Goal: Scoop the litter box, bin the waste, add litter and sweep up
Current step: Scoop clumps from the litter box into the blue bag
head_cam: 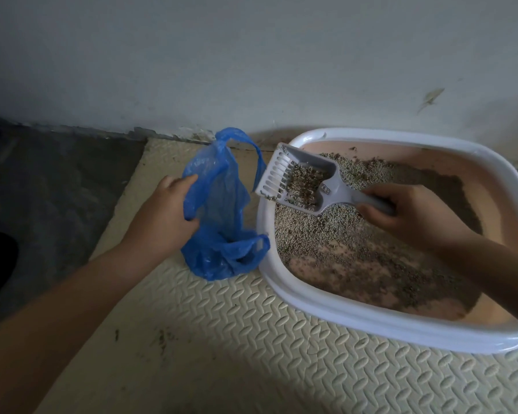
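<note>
A white-rimmed litter box [326, 313] with a pinkish inside stands on the mat at the right, part-filled with grey litter [314, 234]. My right hand [410, 216] grips the handle of a grey slotted scoop [299, 177], which carries clumped litter above the box's left rim. Just left of the box a blue plastic bag [219, 234] sits on the mat. My left hand [165, 216] holds the bag's left edge, keeping its mouth wide beside the scoop's front.
A cream embossed foam mat [251, 354] covers the floor, with a few spilled crumbs of litter [162, 342] at lower left. A grey wall [251, 70] rises right behind the box and bag. Dark bare floor [57, 189] lies to the left.
</note>
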`<act>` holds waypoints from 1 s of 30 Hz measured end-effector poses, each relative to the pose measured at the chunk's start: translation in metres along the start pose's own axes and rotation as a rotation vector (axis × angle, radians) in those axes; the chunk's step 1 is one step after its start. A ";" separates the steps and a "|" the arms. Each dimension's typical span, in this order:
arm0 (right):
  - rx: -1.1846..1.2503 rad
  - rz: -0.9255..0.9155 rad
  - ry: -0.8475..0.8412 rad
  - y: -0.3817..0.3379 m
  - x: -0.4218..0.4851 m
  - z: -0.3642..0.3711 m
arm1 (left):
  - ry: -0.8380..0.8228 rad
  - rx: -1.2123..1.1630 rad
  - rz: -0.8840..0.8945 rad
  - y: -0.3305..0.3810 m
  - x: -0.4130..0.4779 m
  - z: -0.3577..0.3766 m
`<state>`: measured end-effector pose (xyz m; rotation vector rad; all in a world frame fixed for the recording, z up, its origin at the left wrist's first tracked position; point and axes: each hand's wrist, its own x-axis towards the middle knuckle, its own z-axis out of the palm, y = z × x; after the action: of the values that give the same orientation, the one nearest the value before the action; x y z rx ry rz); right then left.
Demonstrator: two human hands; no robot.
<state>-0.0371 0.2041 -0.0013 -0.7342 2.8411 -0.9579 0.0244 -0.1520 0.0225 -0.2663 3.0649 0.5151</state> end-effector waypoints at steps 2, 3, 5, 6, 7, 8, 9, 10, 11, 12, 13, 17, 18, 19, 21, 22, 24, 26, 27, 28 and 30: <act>0.004 -0.018 -0.008 -0.005 0.005 0.000 | -0.034 -0.072 -0.025 -0.002 -0.003 -0.002; 0.004 -0.032 -0.019 -0.009 0.007 0.001 | -0.044 -0.104 -0.024 -0.004 -0.006 -0.004; 0.012 -0.060 -0.064 -0.018 0.012 0.002 | -0.067 -0.163 -0.019 -0.005 -0.012 -0.005; 0.017 -0.072 -0.095 -0.024 0.015 0.004 | -0.084 -0.193 -0.018 -0.006 -0.015 -0.006; 0.015 -0.082 -0.129 -0.029 0.019 0.006 | -0.098 -0.215 -0.011 -0.006 -0.018 -0.006; 0.003 -0.095 -0.163 -0.035 0.023 0.009 | -0.107 -0.225 -0.003 -0.007 -0.020 -0.007; -0.024 -0.104 -0.197 -0.040 0.027 0.012 | -0.111 -0.229 0.002 -0.008 -0.022 -0.007; -0.059 -0.108 -0.230 -0.046 0.032 0.015 | -0.115 -0.235 0.001 -0.009 -0.024 -0.008; -0.092 -0.111 -0.260 -0.051 0.037 0.018 | -0.122 -0.245 -0.003 -0.010 -0.025 -0.009; -0.121 -0.115 -0.285 -0.057 0.043 0.021 | -0.131 -0.258 -0.002 -0.011 -0.026 -0.011; -0.143 -0.120 -0.302 -0.063 0.048 0.024 | -0.142 -0.272 0.006 -0.011 -0.027 -0.012; -0.213 -0.154 -0.355 -0.087 0.068 0.037 | -0.145 -0.343 0.020 -0.014 -0.029 -0.014; -0.241 -0.164 -0.361 -0.091 0.072 0.039 | -0.139 -0.354 0.016 -0.016 -0.029 -0.013; -0.273 -0.172 -0.363 -0.094 0.075 0.042 | -0.134 -0.358 0.008 -0.017 -0.029 -0.013; -0.354 -0.176 -0.358 -0.098 0.079 0.043 | -0.123 -0.360 -0.002 -0.021 -0.030 -0.013; -0.407 -0.176 -0.352 -0.098 0.081 0.043 | -0.115 -0.364 -0.003 -0.022 -0.031 -0.012; -0.518 -0.187 -0.331 -0.096 0.081 0.041 | -0.103 -0.377 0.003 -0.026 -0.032 -0.011; -0.565 -0.185 -0.310 -0.094 0.081 0.037 | -0.094 -0.388 0.011 -0.029 -0.032 -0.011; -0.557 -0.176 -0.306 -0.093 0.081 0.034 | -0.095 -0.396 0.008 -0.030 -0.032 -0.011; -0.534 -0.170 -0.305 -0.094 0.081 0.032 | -0.101 -0.403 0.005 -0.031 -0.032 -0.010; -0.475 -0.179 -0.314 -0.099 0.081 0.033 | -0.118 -0.413 0.003 -0.029 -0.033 -0.009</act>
<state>-0.0608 0.0804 0.0375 -1.0816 2.7634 -0.1393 0.0621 -0.1769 0.0234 -0.2263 2.8179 1.1189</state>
